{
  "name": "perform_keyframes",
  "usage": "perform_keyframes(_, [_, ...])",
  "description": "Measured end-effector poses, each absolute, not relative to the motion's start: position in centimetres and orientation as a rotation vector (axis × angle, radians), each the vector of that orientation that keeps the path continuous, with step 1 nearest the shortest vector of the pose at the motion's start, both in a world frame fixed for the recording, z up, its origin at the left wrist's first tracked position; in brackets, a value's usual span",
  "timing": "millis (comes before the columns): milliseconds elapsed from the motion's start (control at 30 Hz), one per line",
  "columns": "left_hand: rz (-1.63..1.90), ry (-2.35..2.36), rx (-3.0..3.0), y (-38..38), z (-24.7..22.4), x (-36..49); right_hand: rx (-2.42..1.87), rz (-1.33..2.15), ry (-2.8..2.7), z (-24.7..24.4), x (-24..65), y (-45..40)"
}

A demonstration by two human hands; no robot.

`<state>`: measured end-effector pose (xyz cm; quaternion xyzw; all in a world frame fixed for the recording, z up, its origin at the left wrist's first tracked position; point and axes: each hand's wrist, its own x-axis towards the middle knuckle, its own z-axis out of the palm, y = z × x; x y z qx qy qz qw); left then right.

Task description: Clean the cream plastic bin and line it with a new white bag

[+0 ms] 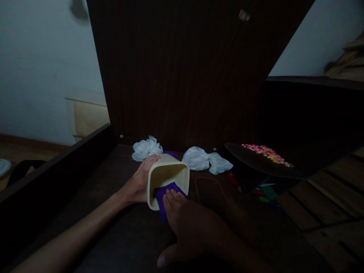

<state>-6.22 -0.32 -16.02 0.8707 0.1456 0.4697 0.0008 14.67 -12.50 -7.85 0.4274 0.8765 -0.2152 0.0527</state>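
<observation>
A cream-coloured rectangular container lies tipped on its side on the dark wooden surface, its open mouth facing me. My left hand grips it from the left, fingers over the top side. A purple cloth lies partly inside the mouth and hangs over the lower rim. My right hand presses the cloth there with its fingers together and flat, the thumb held apart. Another bit of purple cloth shows behind the container.
White crumpled plastic bags lie behind the container, against a tall dark panel. To the right are an orange rectangular frame, a dark curved piece with colourful small beads, and small coloured items. A raised edge runs along the left.
</observation>
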Motion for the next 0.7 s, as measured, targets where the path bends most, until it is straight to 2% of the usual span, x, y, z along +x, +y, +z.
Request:
perform_keyframes(167, [1.459, 0.453, 2.755, -0.8, -15.8, -5.8, 1.302, -0.558, 2.528, -7.5, 13.2, -9.5])
perform_keyframes(467, [1.474, 0.456, 2.735, -1.0, -16.1, -5.9, 1.115, -0.643, 2.187, -7.0, 9.6, -3.0])
perform_keyframes(700, [1.47, 0.505, 2.743, -1.0, -16.1, -6.0, 0.998, -0.596, 2.455, -6.6, 9.7, -5.2])
